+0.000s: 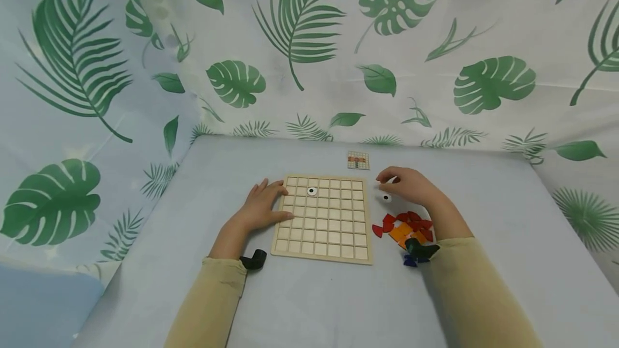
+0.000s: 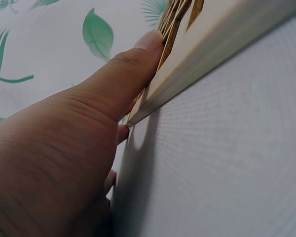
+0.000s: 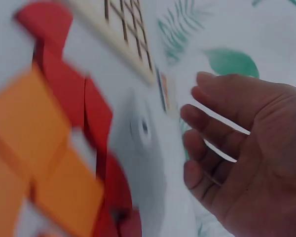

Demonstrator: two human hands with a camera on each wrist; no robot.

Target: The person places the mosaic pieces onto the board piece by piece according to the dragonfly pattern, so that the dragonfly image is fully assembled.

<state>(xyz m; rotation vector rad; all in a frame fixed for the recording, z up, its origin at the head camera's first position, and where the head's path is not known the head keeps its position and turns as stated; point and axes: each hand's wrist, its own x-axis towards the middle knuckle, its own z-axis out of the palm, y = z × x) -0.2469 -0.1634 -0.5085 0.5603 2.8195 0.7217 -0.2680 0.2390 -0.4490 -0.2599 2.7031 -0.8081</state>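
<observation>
A wooden grid board [image 1: 321,218] lies on the table with a white eye piece [image 1: 312,191] in one of its upper cells. My left hand [image 1: 260,205] rests along the board's left edge; its thumb [image 2: 123,74] lies straight on the frame in the left wrist view. A second eye piece [image 1: 386,197] lies right of the board. Just above it hovers my right hand [image 1: 408,184], fingers loosely bent with nothing between them. In the right wrist view, the right hand [image 3: 251,148] is apart from that eye piece [image 3: 144,127].
Close to my right wrist is a pile of red pieces [image 1: 388,221], orange pieces [image 1: 400,232] and blue pieces [image 1: 410,260]. A small pattern card [image 1: 358,160] lies beyond the board. Leaf-printed cloth [image 1: 309,69] hangs behind and beside the table.
</observation>
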